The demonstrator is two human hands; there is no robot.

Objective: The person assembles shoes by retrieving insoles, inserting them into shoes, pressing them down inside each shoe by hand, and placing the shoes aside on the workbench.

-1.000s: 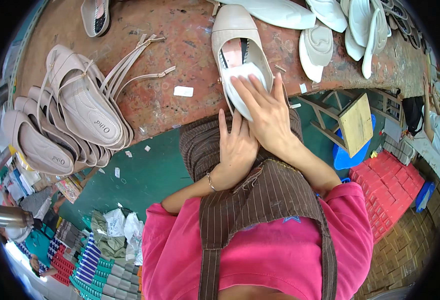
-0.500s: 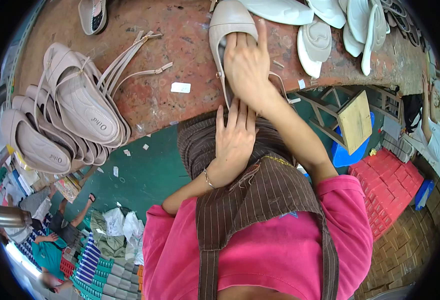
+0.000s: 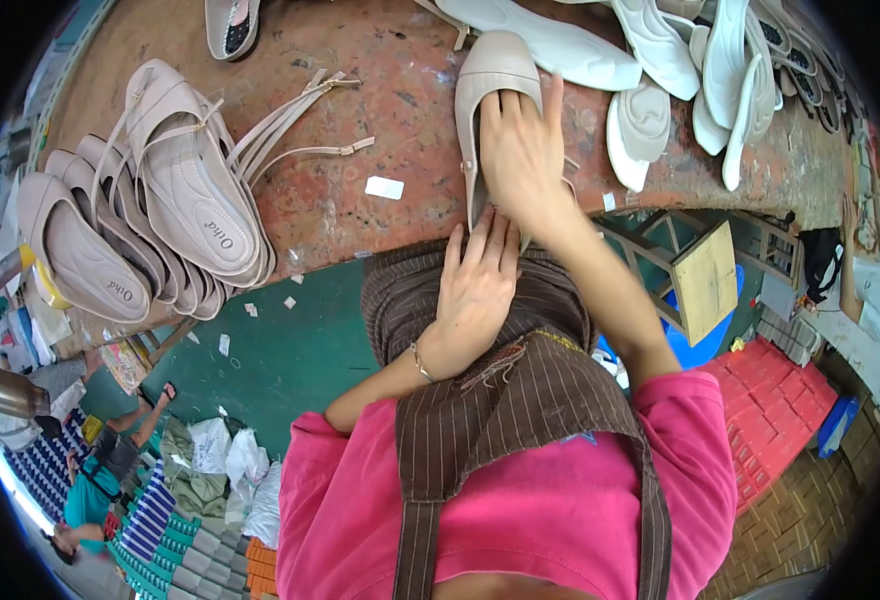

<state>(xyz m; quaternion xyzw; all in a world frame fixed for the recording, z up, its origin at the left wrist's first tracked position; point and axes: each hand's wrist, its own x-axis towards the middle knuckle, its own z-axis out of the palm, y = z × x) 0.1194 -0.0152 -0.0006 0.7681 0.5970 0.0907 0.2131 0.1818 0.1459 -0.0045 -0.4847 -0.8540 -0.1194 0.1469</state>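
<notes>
A beige closed-toe shoe [image 3: 498, 60] lies at the table's near edge, toe pointing away from me. Inside its opening, the fingers of my right hand [image 3: 526, 165] are stretched forward and press on the insole, with the thumb out to the side. My left hand [image 3: 477, 285] is at the heel end, fingertips over the rim and touching the shoe there; its thumb is mostly hidden. A thin strap shows beside the right wrist. Most of the insole is covered by my hands.
Left on the table [image 3: 310, 215] stands a row of similar beige shoes [image 3: 195, 200] with loose straps [image 3: 305, 110]. White soles [image 3: 550, 45] lie at the back right. A wooden stool [image 3: 705, 285] and red crates [image 3: 770, 415] stand right; another person [image 3: 90, 495] is at far left.
The whole view has shifted, so the shoe and table appear lower and farther right. Both hands keep their places at the shoe, right fingers still inside it.
</notes>
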